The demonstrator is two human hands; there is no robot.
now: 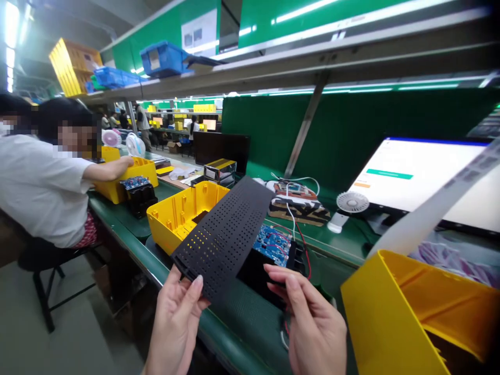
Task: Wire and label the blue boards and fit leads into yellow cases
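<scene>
My left hand [175, 317] pinches the near corner of a black perforated panel [226, 234], which slants up and away over the bench. My right hand [312, 323] is beside the panel's near right edge, fingers bent and touching or nearly touching it. Under the panel lies a blue circuit board [273, 244] with red and black wires on a black block. Behind the panel sits an open yellow plastic housing [175, 213].
A second yellow housing [390, 317] stands at the near right below a white label strip [437, 208]. A lit monitor [422, 177] and small white fan [351, 202] are at the back right. A seated person [42, 182] works to my left at a yellow housing [125, 182].
</scene>
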